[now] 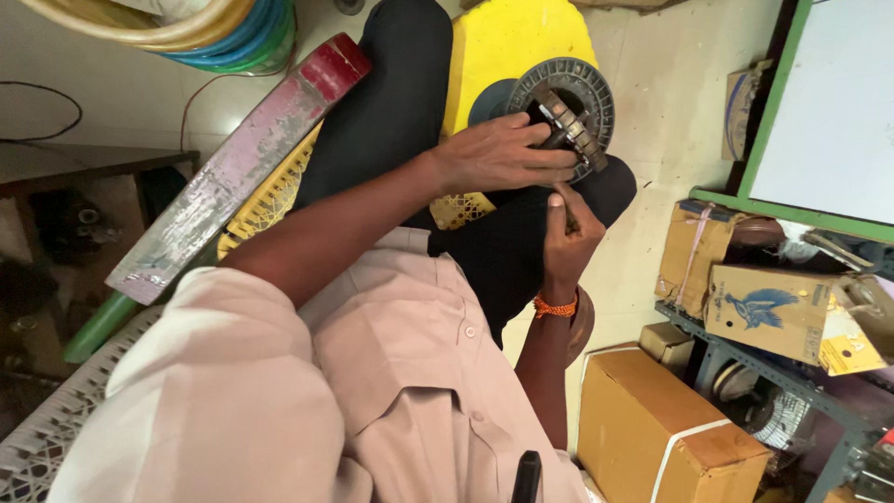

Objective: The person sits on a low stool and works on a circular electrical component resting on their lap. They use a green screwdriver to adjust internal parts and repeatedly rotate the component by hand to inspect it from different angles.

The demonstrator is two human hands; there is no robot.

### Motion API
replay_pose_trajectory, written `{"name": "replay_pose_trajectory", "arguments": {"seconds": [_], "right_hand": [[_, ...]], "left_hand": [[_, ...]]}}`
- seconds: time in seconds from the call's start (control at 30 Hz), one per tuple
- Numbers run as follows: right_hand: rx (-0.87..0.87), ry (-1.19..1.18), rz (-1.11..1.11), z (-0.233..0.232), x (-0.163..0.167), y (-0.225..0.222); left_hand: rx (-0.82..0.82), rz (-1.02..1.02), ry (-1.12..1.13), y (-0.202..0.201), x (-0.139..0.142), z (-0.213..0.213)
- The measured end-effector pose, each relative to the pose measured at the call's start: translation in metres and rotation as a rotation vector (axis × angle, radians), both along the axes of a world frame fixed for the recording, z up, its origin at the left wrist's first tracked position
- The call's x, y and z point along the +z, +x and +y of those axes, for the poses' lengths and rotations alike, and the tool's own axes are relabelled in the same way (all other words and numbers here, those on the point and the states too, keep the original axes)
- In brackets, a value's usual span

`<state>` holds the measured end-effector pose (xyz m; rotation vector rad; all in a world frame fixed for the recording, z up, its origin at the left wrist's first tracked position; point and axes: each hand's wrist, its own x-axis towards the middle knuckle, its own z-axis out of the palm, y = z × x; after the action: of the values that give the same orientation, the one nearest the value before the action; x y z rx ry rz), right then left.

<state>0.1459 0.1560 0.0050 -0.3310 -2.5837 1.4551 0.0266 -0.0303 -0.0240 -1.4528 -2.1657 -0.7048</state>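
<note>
On the person's knee, the left hand (498,154) clamps a ridged metal ring (570,126) against a grey round plastic disc (582,88); just below it, the right hand (568,237) pinches a thin tool pointing up toward the ring.

Grey plastic ribbed disc (582,88); matt metal core (570,126); cardboard boxes (666,428).

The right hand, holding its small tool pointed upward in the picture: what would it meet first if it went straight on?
Most likely the round metal part that the left hand grips, just beyond the right hand; depth is unclear.
</note>
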Motion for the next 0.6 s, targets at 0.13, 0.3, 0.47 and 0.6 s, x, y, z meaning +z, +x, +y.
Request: {"name": "replay_pose_trajectory", "arguments": {"seconds": [0.13, 0.3, 0.47, 0.6], "right_hand": [[0.005, 0.033, -0.029, -0.001, 0.007, 0.005], [-0.007, 0.075, -0.073, 0.002, 0.033, 0.002], [0.051, 0.105, -0.173, 0.007, 0.067, -0.004], [0.106, 0.198, -0.25, 0.01, 0.088, -0.021]], "left_hand": [[-0.019, -0.087, -0.023, -0.002, -0.011, 0.002], [0.022, -0.151, 0.079, -0.005, -0.014, 0.001], [0.054, -0.514, 0.27, 0.0, -0.017, 0.006], [0.122, -0.764, 0.486, 0.015, -0.017, 0.012]]}}
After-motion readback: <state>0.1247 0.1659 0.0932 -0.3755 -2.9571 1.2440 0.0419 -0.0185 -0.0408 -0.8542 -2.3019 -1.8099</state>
